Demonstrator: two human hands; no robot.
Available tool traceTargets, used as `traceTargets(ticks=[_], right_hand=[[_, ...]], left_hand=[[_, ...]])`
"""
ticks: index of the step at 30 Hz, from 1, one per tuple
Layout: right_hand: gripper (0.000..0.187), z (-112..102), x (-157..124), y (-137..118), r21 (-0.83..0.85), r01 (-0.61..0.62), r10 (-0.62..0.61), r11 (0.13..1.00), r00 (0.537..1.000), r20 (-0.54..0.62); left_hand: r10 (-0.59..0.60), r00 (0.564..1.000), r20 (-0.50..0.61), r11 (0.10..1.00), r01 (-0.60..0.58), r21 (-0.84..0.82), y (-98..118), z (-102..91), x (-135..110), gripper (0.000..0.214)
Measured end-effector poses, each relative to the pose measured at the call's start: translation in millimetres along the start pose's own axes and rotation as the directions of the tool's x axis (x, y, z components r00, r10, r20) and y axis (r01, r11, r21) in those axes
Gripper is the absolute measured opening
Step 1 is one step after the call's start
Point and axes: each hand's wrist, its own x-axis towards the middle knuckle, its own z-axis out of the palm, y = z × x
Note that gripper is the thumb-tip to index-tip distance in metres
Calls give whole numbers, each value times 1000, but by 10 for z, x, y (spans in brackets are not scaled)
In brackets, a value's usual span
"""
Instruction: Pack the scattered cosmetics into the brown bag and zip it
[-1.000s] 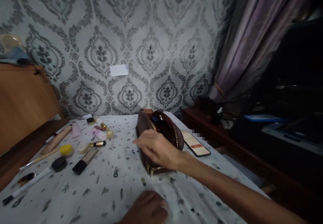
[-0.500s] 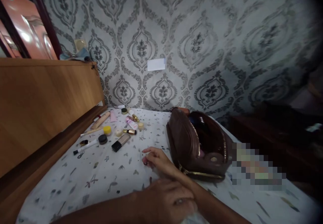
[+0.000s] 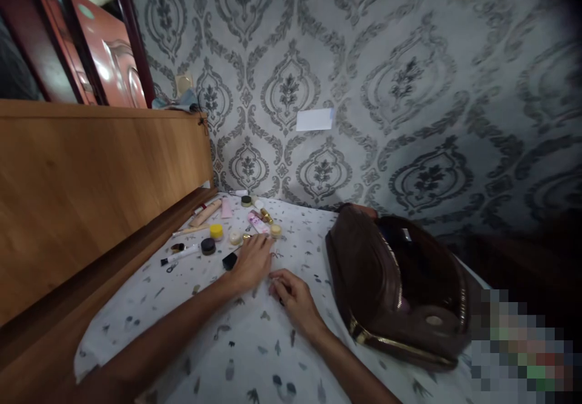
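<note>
My left hand (image 3: 253, 262) reaches over the cosmetics, palm down, its fingers stretched forward and hiding most of a gold and black lipstick (image 3: 247, 236). Under that hand, only the black cap of a foundation bottle (image 3: 230, 261) shows. To its right, my right hand (image 3: 293, 299) stays low over the sheet with curled fingers pressed together; a small dark bit shows at the fingertips, too small to name. Near the left fingertips are a pink tube (image 3: 257, 222), a small cream-coloured jar (image 3: 275, 230) and a pale round jar (image 3: 235, 238).
A brown zip bag (image 3: 364, 270) stands unzipped at right. Brushes, a black-lidded jar (image 3: 208, 246), a yellow-lidded jar (image 3: 216, 231) and tubes lie at left on the patterned sheet (image 3: 218, 331). A wooden board (image 3: 100, 179) edges the left side; papered wall (image 3: 322, 167) rises behind.
My left hand has gone from over my right forearm forward and left onto the cosmetics. The view has turned left, so the bag sits further right. My right hand stays curled.
</note>
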Motion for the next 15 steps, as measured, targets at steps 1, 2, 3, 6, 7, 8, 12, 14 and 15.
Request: traceTargets(ticks=[1,2,3,6,7,8,12,14,15], right_hand=[[27,-2,2,13,-13,-1,1,1000,1000,12],[29,-5,5,25,-14,-6,7,1000,1000,15],[29,-7,10,35,-12,-9,9,1000,1000,15],[27,-8,18,42,-7,-8,8,1000,1000,14],[27,-7,18,36,-8,-9,9,1000,1000,12],[27,-5,17,28,-7,-12,12,1000,1000,11],[27,-3,6,-18,1,-32,32,999,999,13],[27,-5,3,-37,-5,-36,36,999,999,13],[27,-6,3,-44,-10,-40,40,999,999,12]], left_hand=[[-65,996,54,996,62,62,-68,41,40,39],[-117,988,101,988,106,112,-123,83,68,45],[-156,978,137,980,135,147,-162,123,83,50],[-189,969,159,970,159,185,-199,202,69,51],[-183,972,148,970,154,188,-194,211,54,48],[-177,975,137,970,149,194,-186,212,38,45],[-148,984,98,968,123,219,-170,201,-6,36],[-139,987,79,965,118,232,-180,214,-14,36],[-136,988,70,964,116,239,-186,226,-16,36]])
